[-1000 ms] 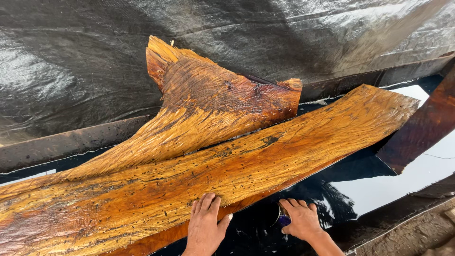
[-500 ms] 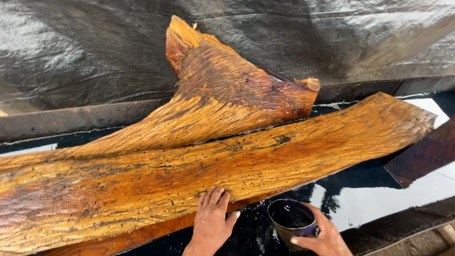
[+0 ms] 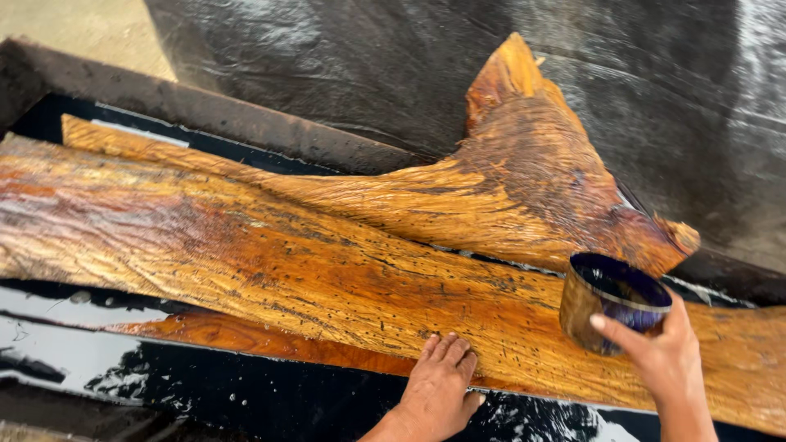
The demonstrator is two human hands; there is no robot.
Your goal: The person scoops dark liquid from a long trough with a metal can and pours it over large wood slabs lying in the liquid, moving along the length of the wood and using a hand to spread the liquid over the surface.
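A long, wet, orange-brown wood slab (image 3: 270,262) lies across a shallow trough of black liquid (image 3: 270,393). A second, forked slab (image 3: 524,188) rests behind it, its tip rising toward the back. My left hand (image 3: 438,393) presses flat on the near edge of the long slab, fingers together. My right hand (image 3: 663,356) grips a small round cup (image 3: 610,299) with a dark blue inside, holding it tilted just above the slab at the right.
Shiny black plastic sheeting (image 3: 344,74) lines the trough and covers the ground behind. A dark wooden rail (image 3: 205,115) forms the trough's far wall. Bare sandy ground (image 3: 90,33) shows at the top left.
My right hand has lifted the cup out of the black liquid and brought it over the slab. The view has swung left. The left hand stays pressed on the slab's edge.
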